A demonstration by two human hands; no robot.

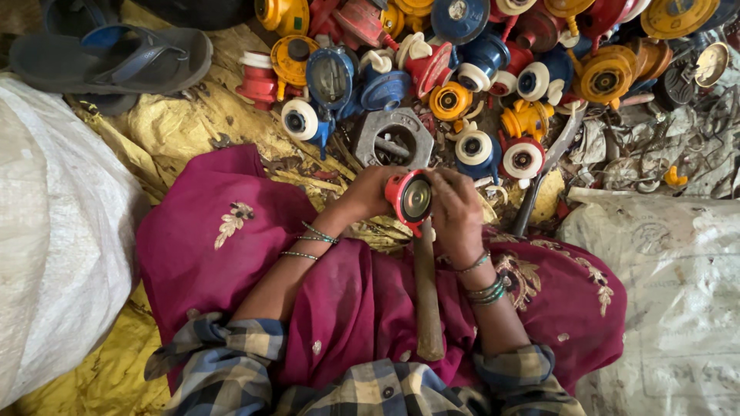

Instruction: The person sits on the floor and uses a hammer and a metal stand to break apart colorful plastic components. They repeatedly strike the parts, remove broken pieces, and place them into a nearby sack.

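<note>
Red regulator (409, 199), round metal face up: held between both hands above the lap, over magenta cloth (231, 246). Left hand (368, 192): fingers curled around its left side, gripping. Right hand (456, 209): fingers closed on its right rim, pinching. Wooden handle (427, 296): directly below, lying along the lap. Pile of red, blue and yellow regulators (478, 69): just beyond. Grey sandal (116, 58): upper left.
</note>
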